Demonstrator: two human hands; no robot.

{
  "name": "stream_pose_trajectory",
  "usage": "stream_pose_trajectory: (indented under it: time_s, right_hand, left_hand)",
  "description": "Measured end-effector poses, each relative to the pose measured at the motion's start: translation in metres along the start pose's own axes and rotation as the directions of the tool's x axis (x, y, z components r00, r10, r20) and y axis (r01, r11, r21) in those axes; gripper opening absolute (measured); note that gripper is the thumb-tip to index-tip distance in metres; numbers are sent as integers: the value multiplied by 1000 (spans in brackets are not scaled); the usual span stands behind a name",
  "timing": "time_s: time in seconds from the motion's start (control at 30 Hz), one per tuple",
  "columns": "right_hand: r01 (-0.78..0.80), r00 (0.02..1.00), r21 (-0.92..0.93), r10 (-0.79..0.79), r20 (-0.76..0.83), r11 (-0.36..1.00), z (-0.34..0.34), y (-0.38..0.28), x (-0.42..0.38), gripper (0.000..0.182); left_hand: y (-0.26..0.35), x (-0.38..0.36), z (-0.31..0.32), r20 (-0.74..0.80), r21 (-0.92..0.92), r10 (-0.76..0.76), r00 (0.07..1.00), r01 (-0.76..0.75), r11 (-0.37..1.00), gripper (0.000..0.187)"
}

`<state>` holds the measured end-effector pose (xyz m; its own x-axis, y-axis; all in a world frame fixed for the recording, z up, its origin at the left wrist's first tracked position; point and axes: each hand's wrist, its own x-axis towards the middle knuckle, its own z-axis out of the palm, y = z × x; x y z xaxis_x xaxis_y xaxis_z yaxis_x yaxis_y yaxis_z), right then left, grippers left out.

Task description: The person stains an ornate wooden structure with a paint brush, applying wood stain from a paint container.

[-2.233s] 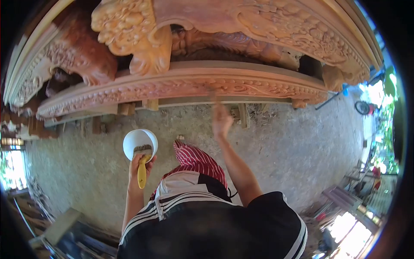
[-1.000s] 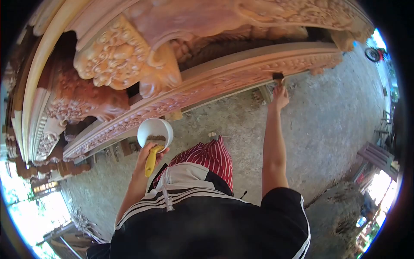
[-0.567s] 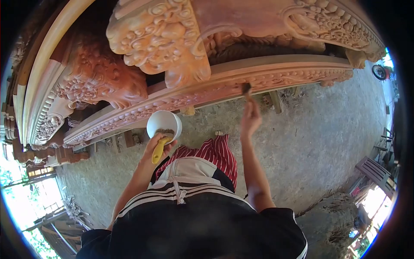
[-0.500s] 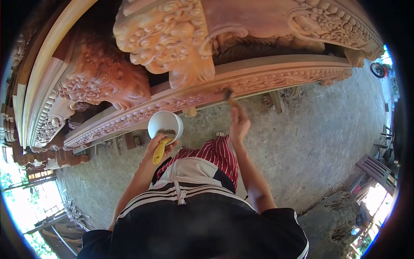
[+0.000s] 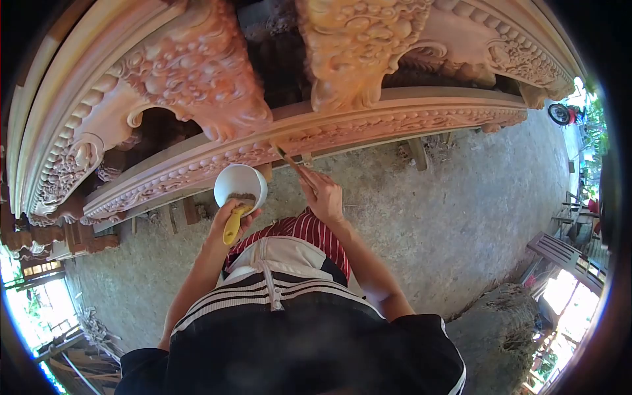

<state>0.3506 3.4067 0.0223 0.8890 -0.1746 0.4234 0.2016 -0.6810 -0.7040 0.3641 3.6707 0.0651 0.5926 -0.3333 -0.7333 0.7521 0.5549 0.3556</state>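
My left hand point(image 5: 227, 220) is closed around a white plastic tub point(image 5: 232, 183), tilted so its open top shows. Gripped along with it is a brush with a yellow handle point(image 5: 232, 227), its bristles against the tub. My right hand point(image 5: 322, 196) pinches a slim paintbrush point(image 5: 289, 160), whose dark tip is right at the lower carved rail point(image 5: 355, 127). Above the rail, two carved wooden legs point(image 5: 359, 59) point(image 5: 210, 79) reach down, the left one redder than the right.
Concrete floor point(image 5: 428, 217) lies below and to the right. Wood blocks point(image 5: 418, 153) sit under the rail. A large rough log point(image 5: 497, 336) lies at lower right, near a slatted wooden piece point(image 5: 566, 260). A motorbike wheel point(image 5: 559, 114) shows at the far right.
My right hand and its brush have moved left along the rail, closer to the tub. The view has shifted, so the carved legs appear farther right. My left hand keeps its hold.
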Motion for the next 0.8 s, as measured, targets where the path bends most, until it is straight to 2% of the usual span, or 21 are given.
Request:
stream_pose_trajectory:
  time_s: [0.03, 0.1, 0.17, 0.23, 0.27, 0.33, 0.4, 0.47, 0.53, 0.63, 0.67, 0.7, 0.77, 0.8]
  right_hand:
    - [10, 999, 43, -9, -32, 999, 7, -3, 2, 27]
    - [-225, 938, 6, 219, -267, 974, 8, 20, 3, 24]
    - [-423, 784, 110, 424, -453, 900, -26, 21, 23, 23]
    - [-514, 595, 166, 489, -638, 842, -43, 32, 32, 24]
    - [-518, 588, 166, 490, -643, 839, -36, 31, 35, 24]
    - [-424, 728, 67, 384, -568, 903, -14, 17, 37, 24]
    - [-316, 886, -221, 204, -416, 923, 26, -19, 28, 25]
    - [-184, 963, -123, 153, -223, 975, 53, -71, 17, 24]
    - [-83, 996, 87, 86, -35, 993, 80, -87, 4, 23]
    - [-152, 984, 122, 162, -77, 981, 84, -75, 2, 23]
    - [-233, 956, 109, 248, -153, 966, 76, -62, 5, 23]
    - [-312, 916, 103, 328, -229, 944, 61, -44, 8, 24]
    - [-488, 763, 225, 537, -359, 843, 25, -34, 16, 23]
    - [-490, 759, 226, 540, -364, 842, 27, -26, 17, 23]
  left_hand:
    - [3, -2, -4, -6, -16, -19, 1000, 19, 1000, 33]
    - [12, -5, -13, -8, -38, -26, 1000, 26, 999, 33]
    - [18, -10, -28, 16, 23, 16, 1000, -17, 1000, 32]
    - [24, -12, -42, -1, 24, 9, 1000, -9, 1000, 32]
    - [27, -13, -48, -18, 24, 3, 1000, -2, 1000, 32]
    - [30, -20, -55, -23, 36, 1, 1000, 0, 999, 33]
    - [36, -25, -64, -25, 48, 5, 1000, -3, 999, 35]
    - [41, -27, -76, 36, -29, -29, 999, 30, 999, 34]
    - [45, -37, -73, 5, -33, -22, 1000, 22, 999, 33]
    - [51, -39, -81, -24, -20, -4, 1000, 3, 1000, 33]
    - [52, -40, -86, -27, -5, 3, 1000, -4, 1000, 33]
    - [53, -42, -88, -25, -7, 4, 1000, -4, 1000, 33]
    - [55, -47, -91, -48, -39, -20, 999, 18, 999, 33]
    - [55, -48, -93, -46, -34, -24, 999, 23, 999, 33]
